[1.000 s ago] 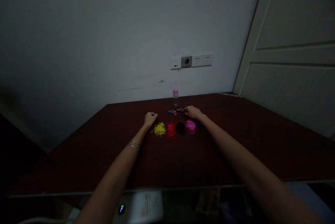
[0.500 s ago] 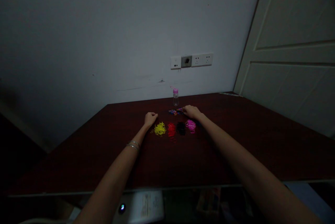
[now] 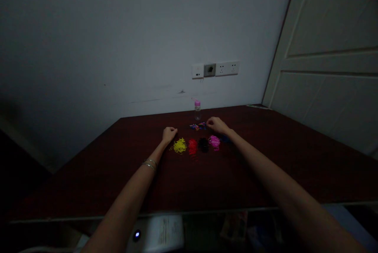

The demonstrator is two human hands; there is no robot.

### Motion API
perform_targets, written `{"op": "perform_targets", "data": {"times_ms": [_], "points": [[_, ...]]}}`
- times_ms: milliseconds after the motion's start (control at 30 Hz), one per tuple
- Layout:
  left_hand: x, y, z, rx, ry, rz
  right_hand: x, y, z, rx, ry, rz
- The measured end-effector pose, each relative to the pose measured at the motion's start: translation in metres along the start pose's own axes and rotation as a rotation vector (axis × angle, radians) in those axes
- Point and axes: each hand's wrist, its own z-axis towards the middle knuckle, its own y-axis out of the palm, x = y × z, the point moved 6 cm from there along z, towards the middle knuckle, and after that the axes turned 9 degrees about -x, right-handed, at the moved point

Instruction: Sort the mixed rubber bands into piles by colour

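My left hand (image 3: 169, 134) rests on the table with its fingers curled closed, just behind a heap of yellow rubber bands (image 3: 180, 146). Anything inside those fingers is hidden. At the right end of a small mixed-colour heap of rubber bands (image 3: 197, 127), my right hand (image 3: 217, 124) has its fingertips pinched together; what they hold is too small to make out. Red rubber bands (image 3: 193, 147), black rubber bands (image 3: 203, 144) and pink rubber bands (image 3: 214, 142) lie in a row right of the yellow ones. Beside my right forearm, a dark blue heap (image 3: 225, 138) shows partly.
A clear bottle with a pink cap (image 3: 197, 110) stands behind the mixed heap. Behind the dark red table (image 3: 103, 166) rises a wall with sockets (image 3: 227, 68). A pale panelled door (image 3: 325, 56) is at the right. Below the front edge sits a white box (image 3: 168, 232).
My right hand has shifted slightly, and its fingertips now sit at the right end of the mixed heap. More of the dark blue heap shows beside my forearm. My left hand stays put.
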Motion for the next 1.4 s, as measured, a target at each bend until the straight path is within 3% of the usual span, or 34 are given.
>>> {"op": "perform_targets", "data": {"times_ms": [367,900,1067,1400], "points": [[-0.001,0.000,0.000,0.005,-0.001,-0.013,0.002,0.010,-0.003,-0.101,0.007,-0.022],[0.001,0.000,-0.001,0.006,0.011,0.009,0.010,0.008,-0.002,-0.157,0.037,-0.081],[0.001,0.001,-0.001,-0.002,0.010,0.010,0.002,0.013,-0.001,-0.219,-0.020,-0.164],[0.000,0.000,-0.001,-0.004,0.016,-0.006,-0.006,0.008,-0.001,-0.199,0.035,-0.239]]}}
